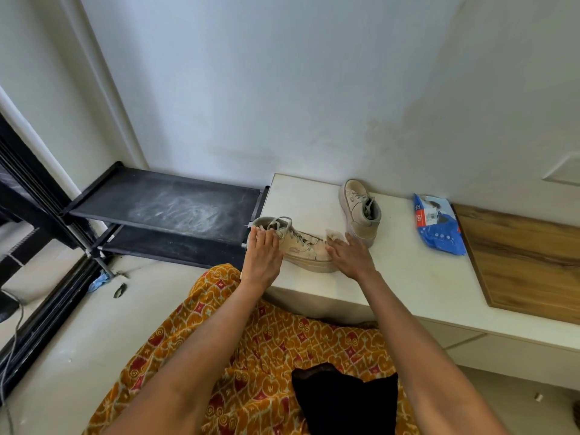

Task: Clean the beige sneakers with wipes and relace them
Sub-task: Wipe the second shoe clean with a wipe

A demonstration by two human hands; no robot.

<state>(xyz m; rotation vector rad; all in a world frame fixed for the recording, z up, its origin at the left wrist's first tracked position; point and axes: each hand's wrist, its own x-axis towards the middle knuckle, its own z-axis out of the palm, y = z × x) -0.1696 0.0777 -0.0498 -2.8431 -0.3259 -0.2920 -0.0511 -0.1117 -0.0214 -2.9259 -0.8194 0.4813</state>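
Near sneaker [301,246] lies centre frame on the white ledge [408,277], toe toward the right, heel collar toward the left, laces still threaded. Judged step: wiping the toe area, relacing not yet begun.

Left hand [262,251] on the heel end, fingers curled over the collar, gripping it. Likely purpose: to pin the shoe so it does not slide along the ledge under the rubbing. Forearm runs up from lower frame, wrist nearly straight.

Right hand [348,254] at the toe, fingers extended and fairly flat, pressing a wipe [334,235] against the toe cap. The wipe shows only as a small pale patch past the fingertips; how it is folded cannot be told. Forearm comes in from lower right, palm down.

Second sneaker [361,211] stands just behind, against the wall, toe pointing up-frame, close to the right hand but apart from the first shoe. Laces in place here too.

Blue wipes packet [437,224] lies right of centre on the ledge, within reach for a fresh sheet, beside a wooden panel [527,259].

Black shoe rack [166,205], dusty, left of the ledge.
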